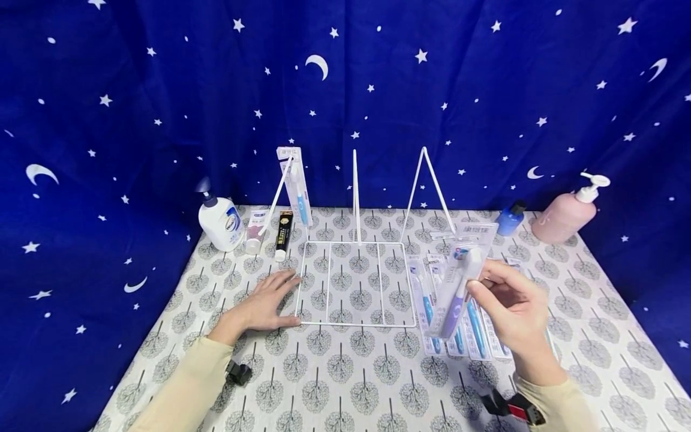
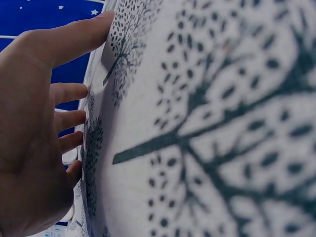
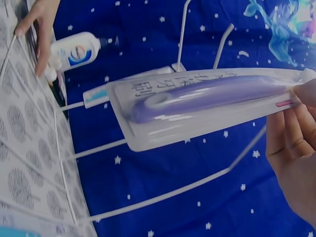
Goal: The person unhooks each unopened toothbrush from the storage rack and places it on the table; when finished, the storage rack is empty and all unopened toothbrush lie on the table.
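My right hand point(image 1: 515, 306) pinches a packaged purple toothbrush point(image 1: 459, 294) between thumb and fingers, above several packaged toothbrushes point(image 1: 477, 330) lying on the table. In the right wrist view the clear pack point(image 3: 192, 101) is held near one end. A white wire rack point(image 1: 355, 198) stands in the middle, with three upright prongs at its back. On the left prong hangs a packaged blue toothbrush point(image 1: 299, 192). My left hand point(image 1: 267, 303) rests on the cloth at the rack's left front corner, fingers spread and thumb touching the wire.
Left of the rack stand a white pump bottle point(image 1: 220, 222), a pale tube point(image 1: 256, 231) and a black tube point(image 1: 284, 234). At the back right are a small blue bottle point(image 1: 510, 221) and a pink pump bottle point(image 1: 564, 217). A blue starry curtain point(image 1: 216, 78) hangs behind the table.
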Demonstrator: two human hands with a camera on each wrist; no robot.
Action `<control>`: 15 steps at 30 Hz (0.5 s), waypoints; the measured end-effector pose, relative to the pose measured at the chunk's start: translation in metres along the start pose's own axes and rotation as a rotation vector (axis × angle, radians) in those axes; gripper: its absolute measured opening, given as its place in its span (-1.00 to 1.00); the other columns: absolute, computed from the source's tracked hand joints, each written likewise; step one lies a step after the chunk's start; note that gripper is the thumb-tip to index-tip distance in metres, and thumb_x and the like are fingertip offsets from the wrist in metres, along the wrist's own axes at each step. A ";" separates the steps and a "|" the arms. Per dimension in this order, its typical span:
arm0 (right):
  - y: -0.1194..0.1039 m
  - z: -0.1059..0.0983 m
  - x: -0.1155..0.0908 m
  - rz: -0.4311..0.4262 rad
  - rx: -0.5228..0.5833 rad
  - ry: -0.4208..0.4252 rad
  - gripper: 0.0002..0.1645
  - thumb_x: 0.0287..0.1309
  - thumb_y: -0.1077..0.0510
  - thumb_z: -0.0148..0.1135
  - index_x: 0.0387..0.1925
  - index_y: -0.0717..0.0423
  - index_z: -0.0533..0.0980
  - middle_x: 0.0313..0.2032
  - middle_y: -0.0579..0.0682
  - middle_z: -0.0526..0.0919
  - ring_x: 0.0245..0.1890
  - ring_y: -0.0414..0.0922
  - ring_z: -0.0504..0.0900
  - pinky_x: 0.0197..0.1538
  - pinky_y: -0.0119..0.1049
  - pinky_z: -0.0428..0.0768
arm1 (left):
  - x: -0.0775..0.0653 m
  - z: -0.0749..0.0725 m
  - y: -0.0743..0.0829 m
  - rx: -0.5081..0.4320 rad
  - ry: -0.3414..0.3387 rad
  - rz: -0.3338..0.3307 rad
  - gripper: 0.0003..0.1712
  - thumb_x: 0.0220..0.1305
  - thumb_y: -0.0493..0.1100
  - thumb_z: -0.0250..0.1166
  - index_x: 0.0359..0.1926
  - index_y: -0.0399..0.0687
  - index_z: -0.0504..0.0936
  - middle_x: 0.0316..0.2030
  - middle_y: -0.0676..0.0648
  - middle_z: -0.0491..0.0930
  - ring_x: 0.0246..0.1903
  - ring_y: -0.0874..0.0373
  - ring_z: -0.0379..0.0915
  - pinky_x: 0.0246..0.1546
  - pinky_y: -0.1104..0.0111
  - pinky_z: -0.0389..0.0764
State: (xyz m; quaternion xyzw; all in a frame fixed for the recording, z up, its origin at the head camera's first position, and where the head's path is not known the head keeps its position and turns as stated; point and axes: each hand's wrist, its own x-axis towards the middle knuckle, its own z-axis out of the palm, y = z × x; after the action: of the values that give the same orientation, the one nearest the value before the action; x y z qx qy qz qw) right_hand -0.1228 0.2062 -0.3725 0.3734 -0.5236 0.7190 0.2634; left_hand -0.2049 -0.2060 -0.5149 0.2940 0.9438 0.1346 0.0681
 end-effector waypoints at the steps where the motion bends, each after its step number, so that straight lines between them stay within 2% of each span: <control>1: -0.001 -0.004 -0.001 0.003 -0.002 0.003 -0.66 -0.14 0.70 0.06 -0.19 0.77 0.37 -0.29 0.28 0.64 -0.33 -0.07 0.63 -0.24 -0.41 0.62 | 0.000 0.000 0.000 -0.002 0.000 -0.001 0.09 -0.05 0.43 0.18 0.39 0.03 0.03 0.42 -0.11 -0.12 0.38 -0.12 -0.23 0.31 -0.13 -0.07; 6: -0.004 -0.023 -0.005 0.023 -0.003 0.041 -0.63 -0.15 0.73 0.03 -0.17 0.79 0.34 -0.26 0.32 0.63 -0.27 -0.04 0.65 -0.16 -0.38 0.62 | -0.001 0.000 0.000 -0.002 0.006 -0.002 0.09 -0.06 0.44 0.18 0.39 0.04 0.04 0.42 -0.11 -0.12 0.38 -0.13 -0.21 0.30 -0.15 -0.06; 15: -0.005 -0.060 -0.015 0.086 0.023 0.175 -0.60 -0.14 0.77 -0.07 -0.13 0.82 0.30 -0.31 0.32 0.64 -0.39 -0.04 0.63 -0.31 -0.40 0.61 | 0.001 0.002 -0.003 0.008 0.000 0.008 0.09 -0.05 0.44 0.16 0.39 0.03 0.03 0.42 -0.11 -0.13 0.38 -0.12 -0.23 0.30 -0.14 -0.07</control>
State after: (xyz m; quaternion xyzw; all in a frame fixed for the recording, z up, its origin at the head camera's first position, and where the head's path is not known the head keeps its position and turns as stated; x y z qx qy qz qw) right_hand -0.1260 0.2654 -0.3920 0.2895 -0.5059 0.7655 0.2725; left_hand -0.2070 -0.2079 -0.5175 0.2981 0.9431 0.1312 0.0662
